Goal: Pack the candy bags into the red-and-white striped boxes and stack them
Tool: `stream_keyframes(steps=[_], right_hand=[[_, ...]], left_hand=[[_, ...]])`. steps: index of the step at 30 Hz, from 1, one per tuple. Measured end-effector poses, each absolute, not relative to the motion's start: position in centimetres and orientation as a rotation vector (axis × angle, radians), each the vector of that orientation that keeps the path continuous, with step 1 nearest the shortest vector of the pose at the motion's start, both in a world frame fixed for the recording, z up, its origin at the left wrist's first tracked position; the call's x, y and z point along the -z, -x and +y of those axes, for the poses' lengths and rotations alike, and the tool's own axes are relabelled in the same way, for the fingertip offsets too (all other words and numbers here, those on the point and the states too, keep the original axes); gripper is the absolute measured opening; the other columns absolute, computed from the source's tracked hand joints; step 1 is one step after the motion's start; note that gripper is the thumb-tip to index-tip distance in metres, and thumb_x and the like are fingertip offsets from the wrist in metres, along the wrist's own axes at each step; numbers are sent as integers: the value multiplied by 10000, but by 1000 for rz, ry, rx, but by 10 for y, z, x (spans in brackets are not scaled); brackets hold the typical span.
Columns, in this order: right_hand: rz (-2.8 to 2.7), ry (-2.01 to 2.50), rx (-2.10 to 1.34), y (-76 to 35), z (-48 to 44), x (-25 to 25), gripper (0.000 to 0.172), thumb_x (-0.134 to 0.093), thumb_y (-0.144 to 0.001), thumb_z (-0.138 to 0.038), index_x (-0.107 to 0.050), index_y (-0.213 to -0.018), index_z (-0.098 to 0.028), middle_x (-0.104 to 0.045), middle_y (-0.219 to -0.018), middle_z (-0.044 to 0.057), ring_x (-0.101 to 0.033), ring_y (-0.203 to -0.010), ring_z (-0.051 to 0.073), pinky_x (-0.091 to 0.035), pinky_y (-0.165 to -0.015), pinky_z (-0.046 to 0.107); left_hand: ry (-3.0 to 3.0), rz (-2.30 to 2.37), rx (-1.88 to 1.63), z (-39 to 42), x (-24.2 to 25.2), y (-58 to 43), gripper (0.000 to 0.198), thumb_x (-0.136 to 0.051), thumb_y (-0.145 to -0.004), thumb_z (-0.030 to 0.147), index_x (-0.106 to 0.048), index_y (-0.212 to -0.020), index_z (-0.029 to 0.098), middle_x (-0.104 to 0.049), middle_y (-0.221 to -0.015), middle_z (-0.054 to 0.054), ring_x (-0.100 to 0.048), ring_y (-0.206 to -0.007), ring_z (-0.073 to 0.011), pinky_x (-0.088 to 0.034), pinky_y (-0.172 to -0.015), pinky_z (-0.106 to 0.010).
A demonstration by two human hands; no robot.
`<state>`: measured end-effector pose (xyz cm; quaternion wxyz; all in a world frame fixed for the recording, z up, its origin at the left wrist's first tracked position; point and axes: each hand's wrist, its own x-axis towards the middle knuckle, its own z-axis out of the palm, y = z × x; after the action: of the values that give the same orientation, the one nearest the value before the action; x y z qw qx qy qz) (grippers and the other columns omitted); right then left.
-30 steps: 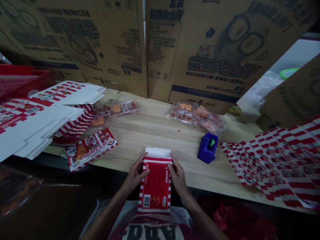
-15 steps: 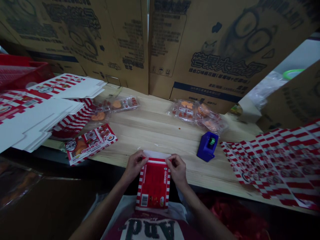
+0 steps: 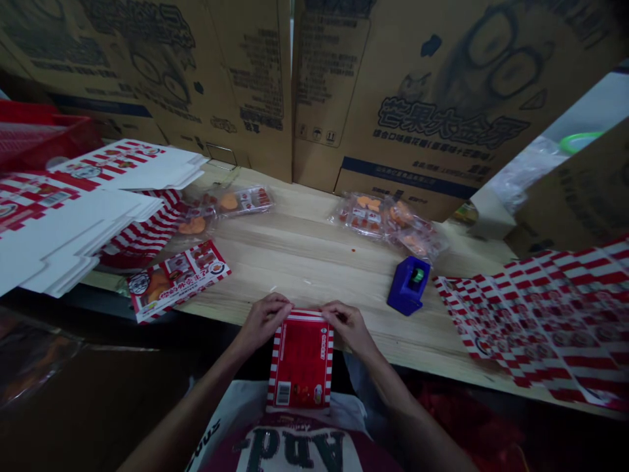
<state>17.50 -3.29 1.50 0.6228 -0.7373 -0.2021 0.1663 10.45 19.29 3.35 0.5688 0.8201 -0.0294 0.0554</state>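
Observation:
A red box with striped red and white sides leans upright between my body and the table edge, its barcode at the lower left. At its top left corner my left hand pinches the upper edge. My right hand grips the same edge at the right corner, fingers bent over the top. The white flap is folded down and only a thin striped edge shows between my hands. To the left on the table lies a flat printed box, and a blue tape dispenser stands to the right.
Flat white and red cartons are stacked at the left beside a red basket. Wrapped candy packs lie at the back. Striped printed sheets cover the right end. Large cardboard boxes wall off the rear.
The white flap that stood up at the top of the box is now folded down. Both hands have turned inward over the upper edge.

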Motion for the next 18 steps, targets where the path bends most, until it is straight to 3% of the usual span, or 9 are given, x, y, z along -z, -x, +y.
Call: stream_keyframes(steps=[4, 11, 14, 18], right_hand=[[-543, 1835, -386, -184, -33, -29, 156, -650, -797, -335, -722, -820, -198, -711, -803, 32, -645, -745, 181, -493, -673, 268], [-667, 1970, -359, -199, -31, -48, 136, -603, -806, -273, -682, -730, -191, -650, -641, -8, -560, -592, 137, -409, -557, 227], [-640, 1935, -322, -195, -33, -43, 207, -570, -843, -304, -658, -698, -184, -625, -629, -7, -554, -598, 137, -410, -555, 227], [-610, 1847, -293, -181, -36, -37, 214, -566, -871, -352, -688, -815, -185, -683, -764, 25, -613, -691, 162, -464, -619, 251]], left_hand=[[-2026, -55, -153, 193, -43, -111, 186, -586, -826, 274, -727, -781, 162, -671, -737, -50, -609, -701, -162, -457, -686, -269], [-2087, -74, -22, 198, -55, -130, 205, -560, -804, 257, -695, -706, 139, -666, -634, -34, -581, -599, -150, -396, -548, -223], [-2053, -115, -57, 198, -55, -128, 250, -548, -839, 272, -681, -681, 131, -654, -648, -42, -582, -620, -150, -414, -574, -229], [-2017, -223, -111, 197, -49, -119, 198, -588, -859, 276, -695, -761, 141, -680, -748, -54, -613, -713, -159, -456, -679, -250]])
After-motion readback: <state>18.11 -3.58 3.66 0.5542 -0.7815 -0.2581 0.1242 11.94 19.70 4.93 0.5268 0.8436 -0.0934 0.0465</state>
